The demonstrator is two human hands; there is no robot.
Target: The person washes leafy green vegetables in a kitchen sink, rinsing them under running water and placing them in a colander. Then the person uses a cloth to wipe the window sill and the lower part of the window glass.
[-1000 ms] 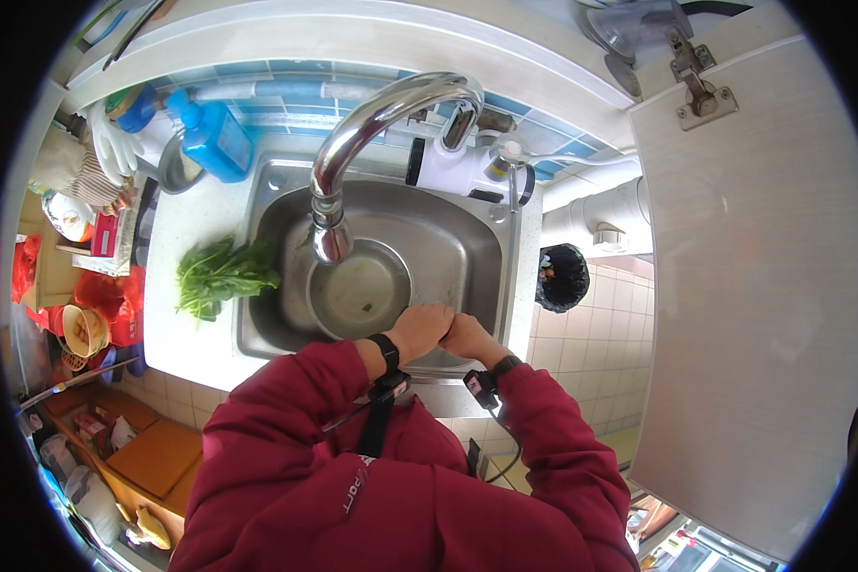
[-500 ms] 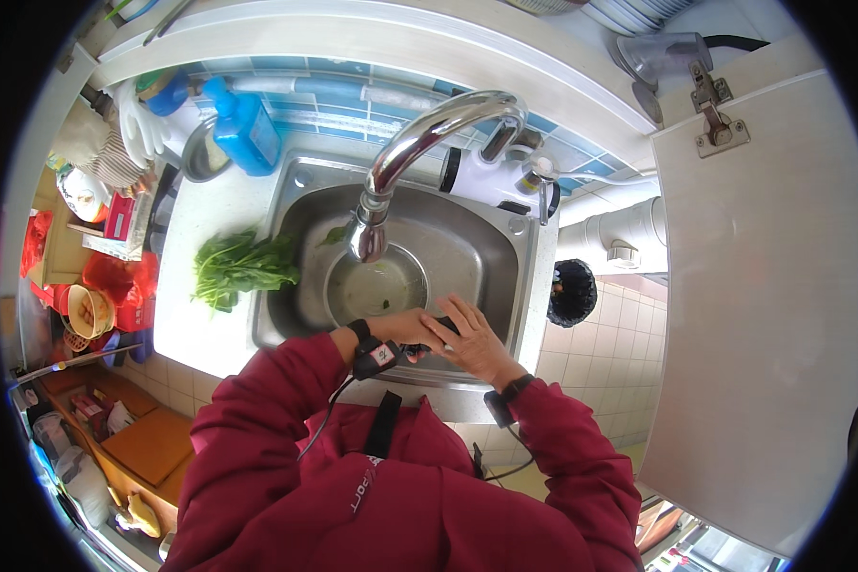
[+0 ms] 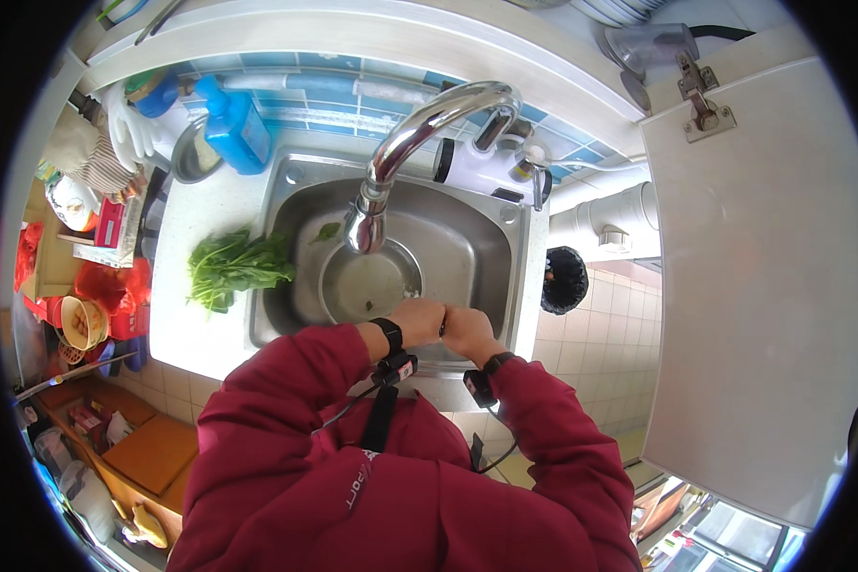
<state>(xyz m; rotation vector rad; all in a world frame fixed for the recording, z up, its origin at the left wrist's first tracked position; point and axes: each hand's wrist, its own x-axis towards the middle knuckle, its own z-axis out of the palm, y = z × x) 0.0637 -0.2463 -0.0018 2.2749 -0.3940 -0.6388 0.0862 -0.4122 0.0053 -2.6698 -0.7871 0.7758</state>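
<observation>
Both my hands are closed and pressed together over the front of the steel sink (image 3: 486, 224). My left hand (image 3: 417, 318) is a fist turned inward, against my right hand (image 3: 469, 331), which is also curled tight. A small dark bit shows between them; the fists hide what it belongs to. Just beyond the hands, a round metal bowl (image 3: 338, 263) stands in the sink, with water and small green scraps in it. A loose leaf (image 3: 327, 232) lies in the sink by the bowl. Leafy greens (image 3: 240, 271) are piled on the counter to the left.
A chrome faucet (image 3: 381, 167) arches over the bowl. Behind on the left stand a blue pump bottle (image 3: 234, 129) and a metal bowl (image 3: 191, 157). A white cabinet door (image 3: 753, 315) hangs open at right, near a black-lined bin (image 3: 566, 281).
My right hand's fingers, spread before, have curled into a fist. My left hand has turned and closed too, moving up and slightly right against the right hand. The dark object is now mostly hidden.
</observation>
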